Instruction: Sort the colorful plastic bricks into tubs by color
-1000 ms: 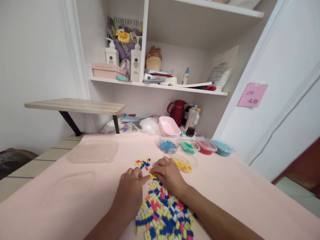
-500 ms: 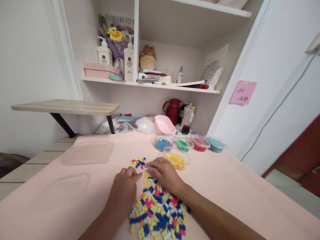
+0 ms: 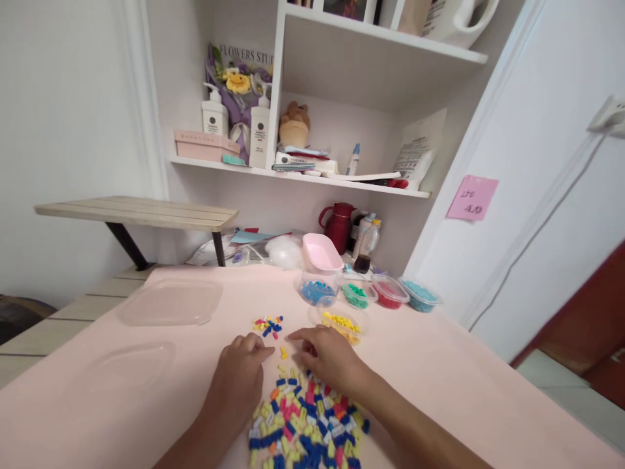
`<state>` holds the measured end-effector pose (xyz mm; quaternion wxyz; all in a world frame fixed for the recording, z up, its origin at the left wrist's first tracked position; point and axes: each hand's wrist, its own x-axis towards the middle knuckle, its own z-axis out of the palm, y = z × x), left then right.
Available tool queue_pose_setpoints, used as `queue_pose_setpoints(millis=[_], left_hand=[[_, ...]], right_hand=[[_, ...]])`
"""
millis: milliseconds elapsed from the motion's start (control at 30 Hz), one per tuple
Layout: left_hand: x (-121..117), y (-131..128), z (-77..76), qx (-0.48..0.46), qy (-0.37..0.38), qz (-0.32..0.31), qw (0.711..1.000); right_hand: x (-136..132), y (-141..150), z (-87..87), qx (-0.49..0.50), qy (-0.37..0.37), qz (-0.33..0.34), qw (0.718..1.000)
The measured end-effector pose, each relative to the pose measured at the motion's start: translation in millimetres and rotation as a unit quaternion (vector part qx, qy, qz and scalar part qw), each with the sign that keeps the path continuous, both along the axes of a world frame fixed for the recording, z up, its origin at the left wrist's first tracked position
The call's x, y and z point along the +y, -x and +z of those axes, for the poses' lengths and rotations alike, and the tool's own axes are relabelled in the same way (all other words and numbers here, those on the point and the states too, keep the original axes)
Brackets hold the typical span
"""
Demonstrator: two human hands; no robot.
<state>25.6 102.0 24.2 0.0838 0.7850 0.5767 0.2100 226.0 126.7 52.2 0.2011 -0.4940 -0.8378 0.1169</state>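
Observation:
My left hand [image 3: 240,368] rests on the pink tabletop left of the loose bricks. Its fingers are curled and one digit points right; what lies inside them, if anything, is hidden. Opposite it, my right hand [image 3: 326,353] reaches in with the index finger stretched out and the thumb apart, nothing visible in it. A yellow brick [image 3: 284,352] lies in the gap between both hands. Just beyond them is a small cluster of mixed bricks [image 3: 271,326]. Closer to me spreads a large heap of yellow, blue, pink, white and orange bricks [image 3: 307,420], partly covered by my right hand.
Clear tubs hold yellow pieces [image 3: 342,321], blue pieces [image 3: 317,291], green pieces [image 3: 355,295], red pieces [image 3: 389,294] and light-blue pieces [image 3: 420,294]. A pink container [image 3: 322,253] and a red jug [image 3: 338,228] stand behind. Two clear lids [image 3: 170,301] lie on the left.
The view has tilted slightly upward. My right hand has drawn back a little from the small cluster, its index finger now more extended. The yellow brick shows more clearly between the hands.

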Motion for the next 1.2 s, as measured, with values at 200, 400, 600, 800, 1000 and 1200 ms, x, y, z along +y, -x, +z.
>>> queue_pose_setpoints(millis=[200,400,600,800,1000,1200], left_hand=[[0.4,0.1,-0.9,-0.019,0.004,0.003,1.000],[0.2,0.3,0.1,-0.023,0.008,0.002,1.000],[1.4,1.5,-1.9,-0.030,-0.004,0.000,1.000],[3.5,2.9,-2.4,-0.027,-0.007,-0.008,1.000],[4.6,4.2,-6.9,-0.029,-0.020,-0.016,0.999],[4.8,4.1,-7.4,-0.046,-0.024,-0.012,0.999]], right_hand=[[-0.4,12.4,-10.4,-0.058,-0.077,0.019,0.995],[2.0,19.8,-19.6,-0.007,-0.038,0.029,0.999],[1.8,19.5,-20.2,0.060,-0.008,0.021,0.998],[1.8,18.7,-17.6,0.028,-0.002,0.026,0.999],[2.6,17.8,-11.4,0.001,0.014,0.030,0.999],[3.4,16.6,-12.5,-0.023,0.013,0.050,0.998]])
